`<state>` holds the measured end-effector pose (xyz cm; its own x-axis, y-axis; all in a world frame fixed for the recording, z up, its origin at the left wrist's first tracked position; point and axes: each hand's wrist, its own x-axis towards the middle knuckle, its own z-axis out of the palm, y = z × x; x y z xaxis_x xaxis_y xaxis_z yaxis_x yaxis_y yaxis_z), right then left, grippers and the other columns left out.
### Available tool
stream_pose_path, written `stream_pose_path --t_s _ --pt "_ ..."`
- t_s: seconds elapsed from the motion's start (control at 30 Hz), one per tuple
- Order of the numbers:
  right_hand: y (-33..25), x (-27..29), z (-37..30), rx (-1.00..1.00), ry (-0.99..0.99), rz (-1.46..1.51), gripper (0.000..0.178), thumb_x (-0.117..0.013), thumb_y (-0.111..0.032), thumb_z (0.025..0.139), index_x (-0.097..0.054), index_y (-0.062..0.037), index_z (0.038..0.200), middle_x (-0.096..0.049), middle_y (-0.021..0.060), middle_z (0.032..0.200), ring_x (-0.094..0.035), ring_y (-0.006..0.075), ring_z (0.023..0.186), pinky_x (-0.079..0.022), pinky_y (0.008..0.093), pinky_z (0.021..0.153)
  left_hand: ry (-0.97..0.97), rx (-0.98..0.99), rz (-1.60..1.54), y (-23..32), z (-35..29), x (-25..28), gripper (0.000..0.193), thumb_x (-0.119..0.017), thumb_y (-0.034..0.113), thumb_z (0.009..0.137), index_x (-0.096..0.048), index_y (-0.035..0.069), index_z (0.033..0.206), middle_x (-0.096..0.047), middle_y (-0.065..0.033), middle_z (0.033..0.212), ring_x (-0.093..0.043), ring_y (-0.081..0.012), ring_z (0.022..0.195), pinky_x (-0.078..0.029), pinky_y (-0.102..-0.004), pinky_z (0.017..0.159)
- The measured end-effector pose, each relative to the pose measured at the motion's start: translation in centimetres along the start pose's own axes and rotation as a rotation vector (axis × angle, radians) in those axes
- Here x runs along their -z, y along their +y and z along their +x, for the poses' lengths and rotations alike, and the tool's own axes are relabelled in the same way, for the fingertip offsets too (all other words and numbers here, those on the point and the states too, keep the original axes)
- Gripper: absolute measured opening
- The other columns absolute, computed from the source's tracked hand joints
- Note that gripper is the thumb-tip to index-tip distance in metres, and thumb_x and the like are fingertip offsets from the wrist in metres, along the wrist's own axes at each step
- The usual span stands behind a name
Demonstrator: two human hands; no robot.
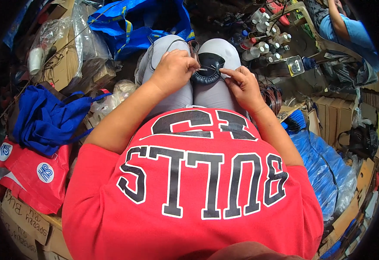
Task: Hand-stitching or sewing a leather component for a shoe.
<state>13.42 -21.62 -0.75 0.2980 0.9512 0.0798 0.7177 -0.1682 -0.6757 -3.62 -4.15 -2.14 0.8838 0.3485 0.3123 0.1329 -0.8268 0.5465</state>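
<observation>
On my right thigh lies a black, glossy leather shoe upper (211, 60) with a puckered, gathered edge at its near end. My left hand (174, 70) is closed at the left side of the upper, fingertips pinched together; a thin light strip shows just beyond them. My right hand (244, 88) is on the other side, with index finger and thumb pinched near the edge of the upper on what looks like a thin dark thread. The thread is too fine to follow fully. A thin dark cord also loops over my left knee.
Ahead sits an open blue bag (133, 26). Several plastic bottles (269, 41) stand at the far right, near another person's arm (339, 24). At left are a blue cloth bag (50, 115) and a red bag (37, 177). Blue plastic wrapping (315, 169) and cardboard lie at right.
</observation>
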Motion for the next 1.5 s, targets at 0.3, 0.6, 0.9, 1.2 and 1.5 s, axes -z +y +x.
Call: stream_pose_path --t_s 0.3,0.6,0.9,1.2,1.5 --pt "2.1 0.8 1.8 -0.191 -0.194 0.307 0.043 -0.048 0.013 0.076 -0.071 -0.0152 0.1 -0.051 0.0042 0.085 -0.054 0.0146 0.083 -0.045 0.0235 0.079 -0.037 0.044 -0.307 -0.7 1.1 -0.8 0.021 -0.071 0.004 0.07 -0.074 0.019 0.086 -0.051 -0.0053 0.07 -0.051 -0.0223 0.072 -0.044 -0.033 0.065" --pt "3.1 0.9 2.3 -0.15 -0.229 0.338 0.043 -0.048 0.012 0.073 -0.071 -0.013 0.098 -0.051 0.0036 0.089 -0.052 0.0144 0.083 -0.044 0.0241 0.078 -0.056 0.06 -0.278 -1.0 1.4 -1.4 0.022 -0.071 0.005 0.07 -0.075 0.021 0.085 -0.052 -0.0043 0.071 -0.052 -0.0226 0.074 -0.043 -0.0342 0.067" --pt "3.0 1.0 2.5 -0.152 -0.241 0.354 0.041 -0.049 0.01 0.074 -0.071 -0.0134 0.099 -0.051 0.0035 0.09 -0.052 0.0141 0.085 -0.044 0.0242 0.079 -0.068 0.036 -0.297 -1.3 1.5 -1.5 0.022 -0.07 0.005 0.071 -0.075 0.022 0.085 -0.052 -0.004 0.071 -0.052 -0.0228 0.075 -0.043 -0.0351 0.068" --pt "3.7 1.0 2.5 -0.167 -0.281 0.445 0.041 -0.051 0.009 0.073 -0.072 -0.0134 0.1 -0.05 0.0013 0.081 -0.05 0.0123 0.079 -0.043 0.0234 0.075 -0.131 0.036 -0.249 -0.7 1.9 -1.5 0.021 -0.071 0.002 0.071 -0.074 0.016 0.087 -0.051 -0.0045 0.071 -0.049 -0.0207 0.074 -0.042 -0.0322 0.067" --pt "3.2 1.1 2.0 -0.203 -0.269 0.349 0.029 -0.062 0.001 0.08 -0.07 -0.0095 0.105 -0.055 -0.0005 0.087 -0.051 0.0089 0.083 -0.042 0.0217 0.076 -0.18 -0.124 -0.154 -0.2 2.6 -0.6 0.016 -0.071 0.007 0.072 -0.072 0.011 0.087 -0.056 -0.006 0.073 -0.054 -0.0217 0.074 -0.044 -0.0356 0.066"
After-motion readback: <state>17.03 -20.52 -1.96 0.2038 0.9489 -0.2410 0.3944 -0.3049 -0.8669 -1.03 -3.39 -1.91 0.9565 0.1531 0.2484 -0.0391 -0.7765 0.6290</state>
